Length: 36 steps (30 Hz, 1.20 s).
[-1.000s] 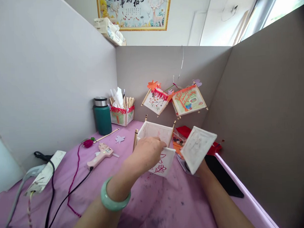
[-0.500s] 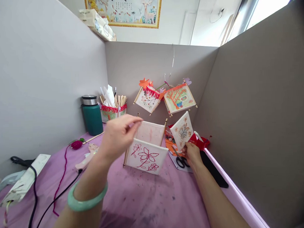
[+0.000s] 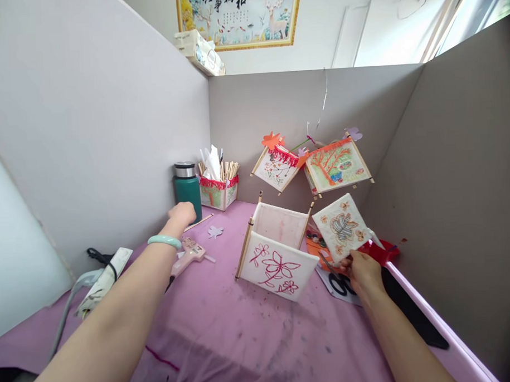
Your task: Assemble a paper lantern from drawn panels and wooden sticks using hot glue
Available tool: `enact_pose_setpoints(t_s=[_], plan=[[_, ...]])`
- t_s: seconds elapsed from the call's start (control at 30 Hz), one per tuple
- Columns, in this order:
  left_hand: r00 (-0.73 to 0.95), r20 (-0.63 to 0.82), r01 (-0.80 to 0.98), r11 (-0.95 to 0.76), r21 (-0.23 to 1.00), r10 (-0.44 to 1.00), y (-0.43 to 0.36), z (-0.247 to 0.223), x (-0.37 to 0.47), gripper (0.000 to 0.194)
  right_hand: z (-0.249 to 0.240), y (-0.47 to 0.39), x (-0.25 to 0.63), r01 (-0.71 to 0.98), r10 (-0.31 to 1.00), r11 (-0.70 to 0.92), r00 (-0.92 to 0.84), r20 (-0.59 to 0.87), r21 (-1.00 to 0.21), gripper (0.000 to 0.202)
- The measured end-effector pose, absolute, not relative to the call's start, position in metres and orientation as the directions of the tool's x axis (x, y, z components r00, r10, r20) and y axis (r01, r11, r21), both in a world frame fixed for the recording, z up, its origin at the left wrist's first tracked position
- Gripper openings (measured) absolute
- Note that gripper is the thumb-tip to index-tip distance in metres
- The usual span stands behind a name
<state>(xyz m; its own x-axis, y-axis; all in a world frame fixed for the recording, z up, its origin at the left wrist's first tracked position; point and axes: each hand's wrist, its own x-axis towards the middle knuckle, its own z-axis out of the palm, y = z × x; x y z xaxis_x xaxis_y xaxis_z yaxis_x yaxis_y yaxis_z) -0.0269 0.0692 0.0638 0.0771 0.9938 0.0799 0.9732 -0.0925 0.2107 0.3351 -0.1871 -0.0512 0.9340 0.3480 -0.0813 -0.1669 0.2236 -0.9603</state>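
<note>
Open frame (image 3: 279, 271): stood mid-table on the purple cloth (image 3: 226, 320), made of white panels and thin wooden sticks with dark-banded tips.
Front panel (image 3: 278, 265): white, with magenta outlined flowers and stems; leaned slightly, its left edge along a stick.
Rear panel (image 3: 281, 222): pale, faintly pink-marked.
Loose panel (image 3: 342, 227): white, roughly square, tilted, right of the frame; a grey-striped figure among small orange-brown flowers.
Right hand (image 3: 365, 273): fingers closed on the loose panel's lower edge, above the black-handled scissors (image 3: 341, 285).
Left hand (image 3: 182, 213): empty as far as I could see, in front of the green bottle (image 3: 188, 190), beyond the pink glue gun (image 3: 190, 255); finger closure and contact could not be told.
Hands: well apart.
</note>
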Motion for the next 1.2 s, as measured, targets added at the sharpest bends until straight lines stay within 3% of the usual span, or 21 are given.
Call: enact_pose_setpoints(t_s=[0.2, 0.37, 0.47, 0.6, 1.2], plan=[[0.141, -0.026, 0.986, -0.138, 0.095, 0.990, 0.083, 0.034, -0.033, 0.034, -0.053, -0.186, 0.333, -0.241, 0.374, 0.237, 0.917, -0.141, -0.941, 0.012], [0.186, -0.054, 0.982, -0.184, 0.037, 0.981, 0.098, 0.026, -0.035, 0.036, -0.058, -0.184, 0.328, -0.160, 0.405, 0.122, 0.909, -0.098, -0.980, 0.014], [0.200, -0.073, 0.980, -0.200, 0.011, 0.977, 0.107, 0.022, -0.036, 0.033, -0.060, -0.185, 0.328, -0.031, 0.423, -0.096, 0.903, -0.069, -0.995, 0.014], [0.209, -0.091, 0.977, -0.212, -0.020, 0.974, 0.116, 0.015, -0.035, 0.032, -0.058, -0.192, 0.332, 0.221, 0.446, -0.395, 0.895, 0.025, -0.892, 0.022], [0.211, -0.038, 0.977, -0.211, -0.021, 0.977, 0.118, 0.006, -0.023, 0.040, -0.051, -0.197, 0.330, 0.456, 0.553, -0.601, 0.830, 0.071, -0.656, 0.023]])
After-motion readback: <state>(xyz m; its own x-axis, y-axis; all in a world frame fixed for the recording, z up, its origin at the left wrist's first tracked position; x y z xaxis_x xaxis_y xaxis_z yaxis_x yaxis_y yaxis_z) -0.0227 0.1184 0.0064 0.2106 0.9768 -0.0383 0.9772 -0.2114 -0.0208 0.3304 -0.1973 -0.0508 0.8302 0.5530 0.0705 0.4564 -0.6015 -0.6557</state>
